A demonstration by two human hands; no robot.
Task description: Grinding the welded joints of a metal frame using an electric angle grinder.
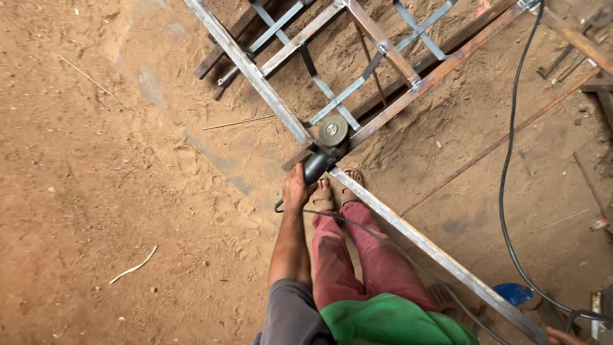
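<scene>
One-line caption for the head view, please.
Left hand holds an angle grinder against a steel frame over a dirt floor; right hand grips the frame's end.

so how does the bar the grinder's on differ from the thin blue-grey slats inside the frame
The outer frame bar is thick, rusty brown-grey square tube; the inner slats are thin, flat and bluish. The bar runs long and straight past the feet; the slats are short and cross diagonally. Only the bar meets the angle grinder held by the left hand. Both are metal.
</scene>
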